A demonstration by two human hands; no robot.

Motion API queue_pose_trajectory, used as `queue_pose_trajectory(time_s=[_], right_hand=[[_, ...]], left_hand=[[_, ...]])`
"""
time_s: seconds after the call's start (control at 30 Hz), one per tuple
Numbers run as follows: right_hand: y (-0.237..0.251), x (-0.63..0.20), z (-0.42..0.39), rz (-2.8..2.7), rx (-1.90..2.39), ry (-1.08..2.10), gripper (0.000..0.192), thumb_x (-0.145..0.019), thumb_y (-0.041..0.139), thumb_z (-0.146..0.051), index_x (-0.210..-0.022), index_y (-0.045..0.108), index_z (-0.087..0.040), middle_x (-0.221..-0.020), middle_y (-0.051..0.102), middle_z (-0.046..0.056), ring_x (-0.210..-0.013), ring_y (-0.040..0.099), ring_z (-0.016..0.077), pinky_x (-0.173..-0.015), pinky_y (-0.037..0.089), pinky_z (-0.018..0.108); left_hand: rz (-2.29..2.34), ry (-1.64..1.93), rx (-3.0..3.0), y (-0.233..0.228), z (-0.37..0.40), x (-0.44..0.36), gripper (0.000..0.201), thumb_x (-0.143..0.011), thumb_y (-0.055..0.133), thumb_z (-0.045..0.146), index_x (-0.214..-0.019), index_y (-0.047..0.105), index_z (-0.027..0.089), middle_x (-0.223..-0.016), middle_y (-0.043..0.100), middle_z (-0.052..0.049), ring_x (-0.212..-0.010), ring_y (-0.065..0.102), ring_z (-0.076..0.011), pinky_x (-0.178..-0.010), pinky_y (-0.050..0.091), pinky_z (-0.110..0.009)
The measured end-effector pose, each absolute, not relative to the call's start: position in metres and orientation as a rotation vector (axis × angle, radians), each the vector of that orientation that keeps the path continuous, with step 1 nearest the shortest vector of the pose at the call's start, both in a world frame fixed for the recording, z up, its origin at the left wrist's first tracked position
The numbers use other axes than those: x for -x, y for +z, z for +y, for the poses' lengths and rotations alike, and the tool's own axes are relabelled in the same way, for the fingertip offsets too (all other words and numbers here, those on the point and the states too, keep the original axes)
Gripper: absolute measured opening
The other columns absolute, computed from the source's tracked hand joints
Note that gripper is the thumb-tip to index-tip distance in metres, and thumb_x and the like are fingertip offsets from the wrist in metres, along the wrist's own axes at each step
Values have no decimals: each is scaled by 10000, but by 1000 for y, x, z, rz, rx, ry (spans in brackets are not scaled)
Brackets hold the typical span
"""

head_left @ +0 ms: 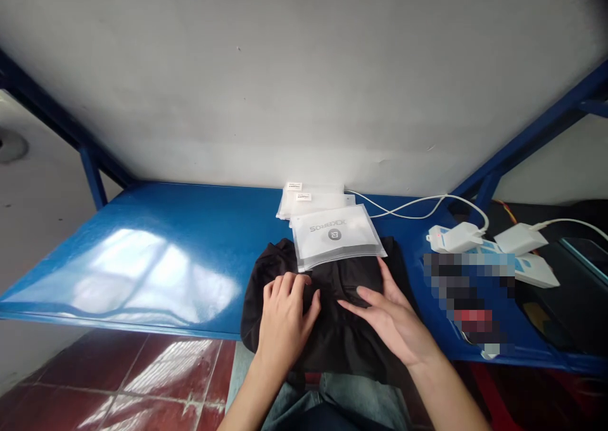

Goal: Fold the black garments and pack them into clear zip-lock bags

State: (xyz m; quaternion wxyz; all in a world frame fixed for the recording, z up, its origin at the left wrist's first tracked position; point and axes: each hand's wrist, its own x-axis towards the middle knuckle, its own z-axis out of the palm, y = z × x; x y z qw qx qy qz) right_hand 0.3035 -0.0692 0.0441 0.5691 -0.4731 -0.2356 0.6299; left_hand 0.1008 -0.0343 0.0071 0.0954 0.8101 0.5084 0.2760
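- Forearms (259,386) extend over denim-clad legs (363,396); before them the black garment (266,285) lies bunched at the table's near edge, presumably for easy reach.
- Left hand (285,304) curls on the cloth; right hand (387,317) spreads its digits opposite, perhaps steadying it. Whether either pinches fabric, I cannot tell.
- Printed frosted pouch (332,218) overlaps the garment; more pouches (287,208) lie behind, probably leaving working room.
- Glossy blue table (199,209) meets a pale wall (294,76); power strip (536,271) at right, red tiled floor (95,371) below.
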Motion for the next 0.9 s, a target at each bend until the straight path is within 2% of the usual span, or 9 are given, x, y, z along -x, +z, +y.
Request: queue_pose_trajectory(time_s=[0.2, 0.3, 0.37, 0.43, 0.53, 0.6, 0.73, 0.8, 0.9], right_hand=[[37, -287, -64, -529, 1312, 1338, 1068, -733, 881, -407, -1579, 239, -522, -1603, 469, 0, -1350, 569, 314, -909, 651, 458], [35, -288, -62, -575, 1371, 1328, 1087, -721, 882, -411, -1590, 234, -491, -1623, 440, 14, -1336, 581, 311, -880, 660, 419], [34, -291, -61, -625, 1400, 1346, 1073, -728, 870, -405, -1598, 244, -454, -1625, 438, 28, -1313, 600, 306, -849, 663, 398], [33, -295, -58, -676, 1445, 1378, 1033, -742, 846, -393, -1603, 275, -410, -1564, 519, 46, -1237, 652, 294, -781, 662, 366], [34, -305, -41, -723, 1494, 1466, 923, -765, 791, -336, -1585, 367, -348, -1318, 718, 54, -1063, 733, 269, -715, 640, 341], [34, -315, -25, -769, 1509, 1482, 827, -760, 762, -278, -1532, 470, -327, -1203, 771, 38, -1035, 746, 258, -803, 634, 364], [32, -330, 0, -911, 1498, 1310, 621, -732, 815, -270, -1334, 665, -295, -1257, 759, 32, -1215, 683, 266, -1083, 523, 426], [32, -328, -1, -842, 1368, 1327, 562, -760, 831, -363, -1294, 683, -275, -1285, 748, 52, -1232, 676, 291, -1094, 515, 460], [34, -315, -16, -730, 1181, 1355, 594, -834, 775, -471, -1368, 624, -260, -1334, 720, 84, -1245, 667, 315, -1090, 513, 502]], left_hand=[[1504, 974, -2182, 16, -25, -94, 206, -1063, 416, 216, -1231, 535, 212, -1133, 615, -83, -977, 654, -208, -808, 543, -341], [1536, 899, -2344, 21, -10, -92, 306, -1038, 516, 246, -1342, 549, 241, -1262, 587, -108, -1025, 661, -224, -812, 568, -340], [1490, 772, -2527, 21, 1, -91, 319, -1008, 580, 228, -1326, 599, 250, -1248, 619, -97, -1045, 661, -245, -850, 570, -360], [1405, 701, -2608, 15, 9, -90, 285, -1002, 573, 174, -1271, 644, 237, -1181, 666, -74, -1037, 667, -241, -871, 565, -352], [1344, 754, -2569, 6, 12, -89, 253, -1008, 543, 138, -1216, 668, 210, -1089, 695, -57, -975, 678, -209, -844, 553, -314], [1342, 822, -2539, 2, 10, -88, 214, -1007, 554, 151, -1170, 684, 200, -1006, 697, -49, -922, 675, -196, -820, 539, -306], [1360, 953, -2629, 6, 2, -91, 145, -1002, 585, 197, -1052, 719, 217, -878, 691, -33, -825, 636, -192, -749, 483, -323], [1347, 989, -2673, 9, 0, -94, 143, -1005, 580, 197, -972, 717, 217, -867, 696, -33, -812, 621, -190, -739, 460, -327], [1310, 989, -2681, 11, -1, -96, 151, -1009, 572, 186, -925, 695, 209, -904, 709, -35, -843, 617, -192, -767, 457, -334]])
